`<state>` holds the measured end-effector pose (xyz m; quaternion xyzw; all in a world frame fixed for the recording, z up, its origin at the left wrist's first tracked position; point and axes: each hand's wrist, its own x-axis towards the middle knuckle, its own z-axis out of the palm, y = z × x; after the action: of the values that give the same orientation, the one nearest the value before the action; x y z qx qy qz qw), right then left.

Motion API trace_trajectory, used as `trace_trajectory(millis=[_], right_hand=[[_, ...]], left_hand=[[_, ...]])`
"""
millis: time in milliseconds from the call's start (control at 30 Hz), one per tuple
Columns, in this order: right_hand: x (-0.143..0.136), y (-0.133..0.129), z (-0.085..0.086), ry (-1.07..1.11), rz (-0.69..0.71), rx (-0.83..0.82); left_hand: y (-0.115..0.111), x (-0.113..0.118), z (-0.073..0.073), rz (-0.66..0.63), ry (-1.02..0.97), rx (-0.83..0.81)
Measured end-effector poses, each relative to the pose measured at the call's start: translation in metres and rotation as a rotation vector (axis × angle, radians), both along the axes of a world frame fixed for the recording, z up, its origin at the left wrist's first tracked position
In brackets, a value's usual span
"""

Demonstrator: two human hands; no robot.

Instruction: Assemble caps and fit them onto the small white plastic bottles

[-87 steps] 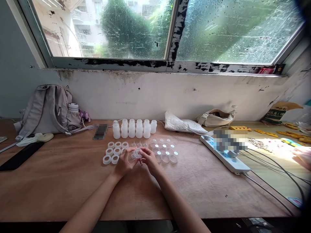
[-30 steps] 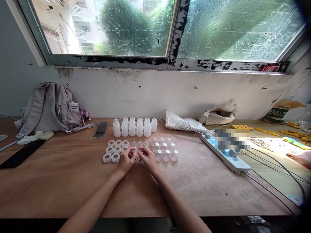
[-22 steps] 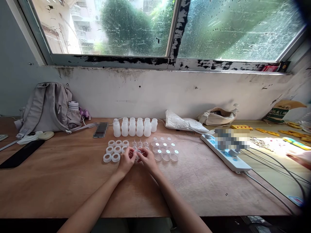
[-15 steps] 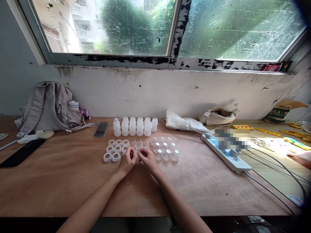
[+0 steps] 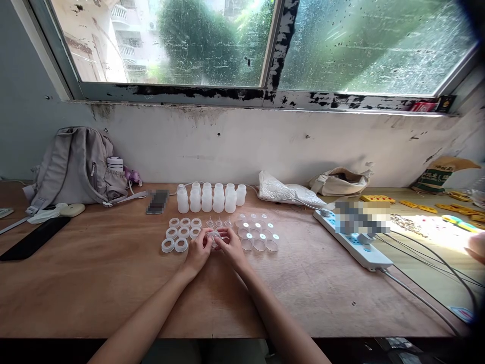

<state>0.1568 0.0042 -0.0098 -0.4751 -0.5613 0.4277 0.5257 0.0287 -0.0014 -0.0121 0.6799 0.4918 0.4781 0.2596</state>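
Observation:
Between the fingertips of both hands is a small round clear plastic piece [image 5: 213, 234], perhaps a cap part, partly covered by the fingers. My left hand [image 5: 197, 252] pinches its left side, and my right hand [image 5: 232, 247] grips its right side. Just left of the hands lie several frosted plastic rings [image 5: 167, 251] in rows. Behind the fingers stand clear pieces with thin upright tips [image 5: 219, 224], some of them hidden. To the right are rows of clear round lids [image 5: 259, 246] and small white discs [image 5: 249, 236]. Several frosted white bottles [image 5: 206, 201] stand in rows farther back.
A grey backpack [image 5: 76, 164] and a black flat object [image 5: 36, 240] are at the left. White packaging [image 5: 284, 191] and a cloth bag [image 5: 341, 182] lie by the wall. A power strip [image 5: 352, 245] with cables sits right. Another person's hand [image 5: 476, 246] shows at the right edge.
The clear round piece now shows more plainly between my fingertips, its round face turned up. Both hands have shifted only slightly. The other person's hand has moved at the right edge.

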Motion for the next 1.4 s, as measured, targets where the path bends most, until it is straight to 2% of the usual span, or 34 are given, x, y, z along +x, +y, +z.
trace_trajectory(millis=[167, 400, 1100, 1400], right_hand=[[-0.0011, -0.0017, 0.0023, 0.02, 0.029, -0.099], [-0.0007, -0.0048, 0.0077, 0.091, 0.124, -0.029], [-0.0021, -0.0045, 0.0087, 0.056, 0.12, -0.012], [-0.0018, -0.0036, 0.0033, -0.046, 0.068, 0.045]], left_hand=[[0.0011, 0.0, -0.0024, -0.004, -0.048, -0.035], [-0.0011, 0.0005, 0.0016, -0.076, -0.088, -0.086], [-0.0051, 0.0003, 0.0052, -0.068, -0.067, -0.066], [-0.0051, 0.0008, 0.0037, -0.047, -0.062, -0.067]])
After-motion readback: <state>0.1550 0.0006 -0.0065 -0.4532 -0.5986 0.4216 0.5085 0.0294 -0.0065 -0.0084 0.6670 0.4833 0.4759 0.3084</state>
